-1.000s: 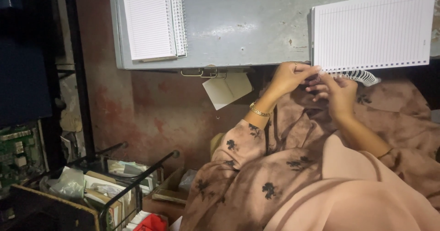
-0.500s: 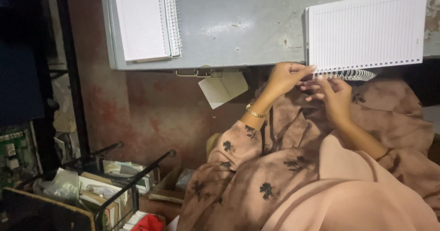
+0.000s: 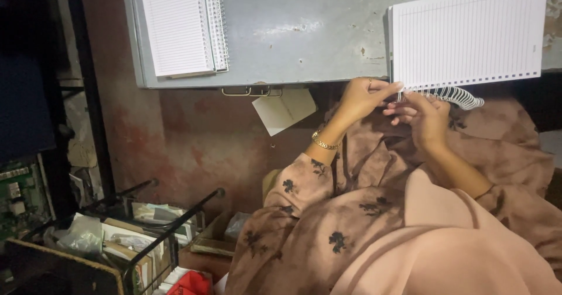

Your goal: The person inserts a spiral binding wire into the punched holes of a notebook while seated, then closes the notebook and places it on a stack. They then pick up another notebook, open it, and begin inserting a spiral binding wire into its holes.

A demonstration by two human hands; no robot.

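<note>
The grey metal counter (image 3: 304,31) fills the top of the view, its near edge running left to right. Two stacks of lined paper lie on it. The larger one, a punched lined-paper stack (image 3: 468,34), sits at the right end with its row of holes along the near edge, right above the hands. The second, a bound notebook (image 3: 178,25) with its wire already down one long side, lies well apart at the left end.

One white spiral coil (image 3: 451,94) hangs just below the punched edge. Its long axis runs left to right, parallel to the row of holes and to the counter's edge. Its left end sits at the stack's lower left corner; the rest trails off to the right.

Both hands meet at that left end. The left hand (image 3: 360,99) comes in from the left, thumb and fingers pinched together at the corner of the sheets where the coil begins. The right hand (image 3: 424,116) sits just below the coil, fingers curled up onto its first turns; its grip is closed lightly around the wire. The two are about equally near the coil's end, the rest of the coil lying to the right of both.

One cream paper tag (image 3: 285,110) hangs under the counter edge, left of the hands. One gold bracelet (image 3: 324,142) circles the left wrist.
</note>
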